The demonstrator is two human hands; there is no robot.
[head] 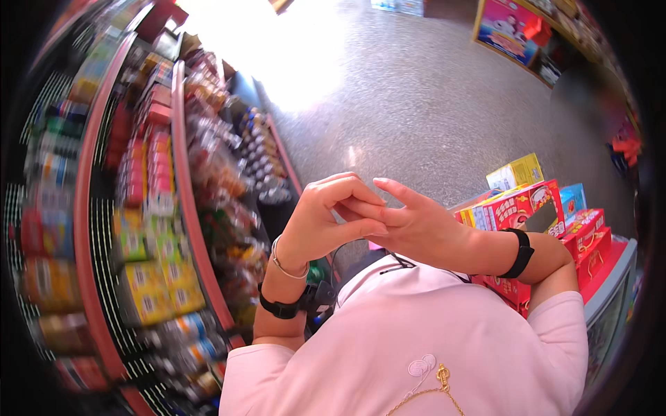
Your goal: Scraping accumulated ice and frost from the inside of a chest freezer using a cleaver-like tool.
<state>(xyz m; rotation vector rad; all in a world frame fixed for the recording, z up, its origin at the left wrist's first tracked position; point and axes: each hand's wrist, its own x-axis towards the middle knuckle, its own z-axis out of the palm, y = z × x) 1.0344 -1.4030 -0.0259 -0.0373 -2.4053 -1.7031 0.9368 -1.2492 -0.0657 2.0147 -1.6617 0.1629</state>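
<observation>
My two hands meet in front of my chest. My left hand [335, 210], with a silver bangle [286, 266] at its wrist, has its fingers and thumb bent around the fingers of my right hand [416, 216]. One digit of the right hand stands up apart from the rest. No object shows in either hand, though the touching fingers partly cover one another. Black bands [517, 253] circle both forearms. A pink T-shirt [442, 327] and a gold chain with a pendant [443, 377] lie below the hands.
Shelves with red edges [190, 208] run along the left, holding yellow boxes [164, 291], bagged snacks [216, 140] and bottles [260, 151]. Red gift boxes [530, 208] sit on a glass-sided case [609, 307] at right. Ahead stretches a grey speckled floor [385, 93], glaring with light.
</observation>
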